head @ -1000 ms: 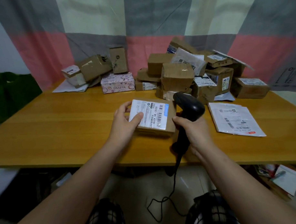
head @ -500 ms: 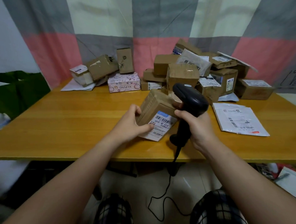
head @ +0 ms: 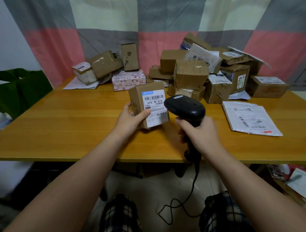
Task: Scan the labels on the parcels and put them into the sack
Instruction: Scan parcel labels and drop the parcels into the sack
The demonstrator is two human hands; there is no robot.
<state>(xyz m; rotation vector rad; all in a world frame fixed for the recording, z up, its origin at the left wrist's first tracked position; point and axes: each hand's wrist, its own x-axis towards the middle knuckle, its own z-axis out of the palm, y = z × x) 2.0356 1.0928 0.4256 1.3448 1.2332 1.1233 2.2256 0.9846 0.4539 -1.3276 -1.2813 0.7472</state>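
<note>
Fingers and thumb of the left hand [head: 129, 119] grip a small cardboard parcel [head: 138, 99], held upright above the wooden table [head: 62, 122] with its white label [head: 154, 107] facing the camera. The right hand [head: 199, 133] is wrapped round the handle of a black scanner [head: 185, 106], whose head sits just beside the label's right edge. More parcels [head: 190, 73] are heaped at the table's far side; a green sack [head: 21, 89] stands off to the left

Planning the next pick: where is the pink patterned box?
The pink patterned box sits left of centre in the head view, near the table's far edge, directly beyond the parcel the left hand holds.
</note>
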